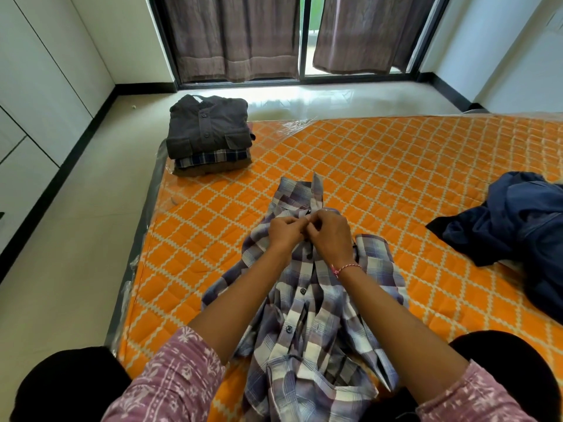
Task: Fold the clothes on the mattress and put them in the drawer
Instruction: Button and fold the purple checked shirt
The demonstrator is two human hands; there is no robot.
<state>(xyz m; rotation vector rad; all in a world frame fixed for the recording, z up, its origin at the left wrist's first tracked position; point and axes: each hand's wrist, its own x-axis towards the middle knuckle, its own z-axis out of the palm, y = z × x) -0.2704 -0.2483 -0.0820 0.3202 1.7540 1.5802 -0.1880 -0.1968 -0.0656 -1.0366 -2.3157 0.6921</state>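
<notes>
On the orange quilted mattress (396, 166), the left hand (285, 231) and right hand (330, 236) pinch the soft, limp purple-and-white checked cotton shirt (307, 324) near its collar, apparently buttoning it.

Both arms reach forward, hands meeting.
The left hand (285, 231) and right hand (330, 236) touch, fingers pinched together; a thread band circles the right wrist.

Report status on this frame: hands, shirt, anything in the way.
Left hand and right hand pinching the plaid shirt near its collar, at a button. Shirt flat on mattress, unfolded. Folded stack far left, blue heap right; nothing obstructing.
</notes>
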